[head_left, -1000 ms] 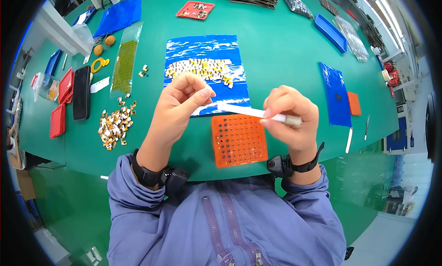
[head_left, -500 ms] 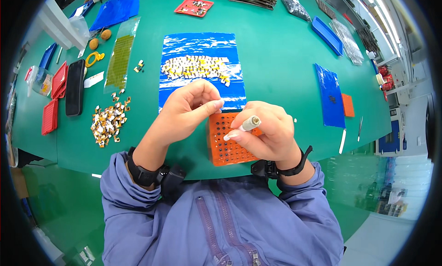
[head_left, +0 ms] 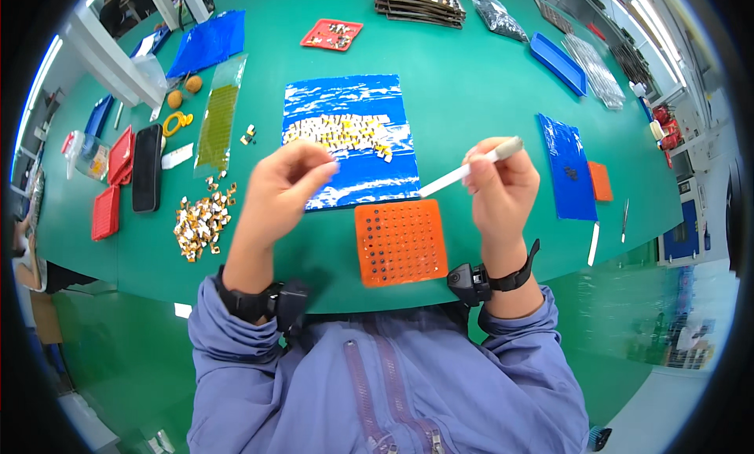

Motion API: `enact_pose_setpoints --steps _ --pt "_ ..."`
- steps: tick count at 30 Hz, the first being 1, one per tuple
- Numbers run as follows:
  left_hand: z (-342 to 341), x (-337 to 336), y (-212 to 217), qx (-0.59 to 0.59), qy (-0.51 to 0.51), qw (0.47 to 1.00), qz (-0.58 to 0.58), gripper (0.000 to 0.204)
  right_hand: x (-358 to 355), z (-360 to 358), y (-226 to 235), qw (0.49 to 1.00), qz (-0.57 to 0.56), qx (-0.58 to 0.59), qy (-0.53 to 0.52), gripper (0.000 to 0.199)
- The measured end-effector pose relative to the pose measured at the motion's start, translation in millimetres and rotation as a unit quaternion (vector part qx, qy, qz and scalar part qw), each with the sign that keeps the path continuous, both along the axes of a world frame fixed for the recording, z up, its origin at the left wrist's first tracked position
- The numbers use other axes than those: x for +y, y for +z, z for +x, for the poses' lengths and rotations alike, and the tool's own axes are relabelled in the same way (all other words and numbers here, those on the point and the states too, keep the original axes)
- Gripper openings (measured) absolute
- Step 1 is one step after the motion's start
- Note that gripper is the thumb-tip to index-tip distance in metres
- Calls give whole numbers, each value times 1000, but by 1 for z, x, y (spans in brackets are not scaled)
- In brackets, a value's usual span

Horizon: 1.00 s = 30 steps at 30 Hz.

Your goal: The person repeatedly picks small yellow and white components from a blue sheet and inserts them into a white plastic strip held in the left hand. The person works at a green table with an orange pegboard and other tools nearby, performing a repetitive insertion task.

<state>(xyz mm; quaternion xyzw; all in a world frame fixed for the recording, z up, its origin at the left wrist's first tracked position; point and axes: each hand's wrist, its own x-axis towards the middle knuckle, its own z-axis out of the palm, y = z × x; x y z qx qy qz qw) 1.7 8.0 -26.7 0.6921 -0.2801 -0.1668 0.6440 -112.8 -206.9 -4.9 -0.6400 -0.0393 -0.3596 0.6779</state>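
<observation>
My right hand grips a slim white pen-like tool, its thin end pointing down-left past the top right corner of an orange block. The block has rows of small holes, and dark pieces sit in several of them on the left side. My left hand, slightly blurred, is over the left edge of a blue sheet. Its thumb and forefinger are pinched together; whatever may be between them I cannot make out. Many small white and yellow parts lie spread across the middle of the sheet.
Left of my left hand is a pile of small gold-and-white parts, with a black case and red trays beyond. A red tray of pieces stands farther back. A blue film sheet and tweezers lie at the right.
My hands have parted: the left moved left onto the blue sheet's edge, the right moved right and up with the white tool. The orange block is now fully uncovered.
</observation>
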Motion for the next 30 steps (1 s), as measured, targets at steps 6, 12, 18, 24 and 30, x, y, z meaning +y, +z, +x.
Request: enact_pose_setpoints --steps 6,12,18,24,30 --pt "15 77 15 -185 188 916 302 6 -28 6 -6 985 166 -33 7 6" --pt "21 92 21 -302 121 823 467 11 -12 -6 8 990 129 -37 36 6" --pt "22 -21 31 -391 -87 849 344 18 -19 -5 2 991 120 -55 -5 6" --pt "37 -89 -5 -410 -151 855 280 16 -26 3 -8 994 100 -15 -28 8" --pt "41 -97 -19 -406 -155 861 262 16 -24 2 -6 997 75 -6 -29 9"
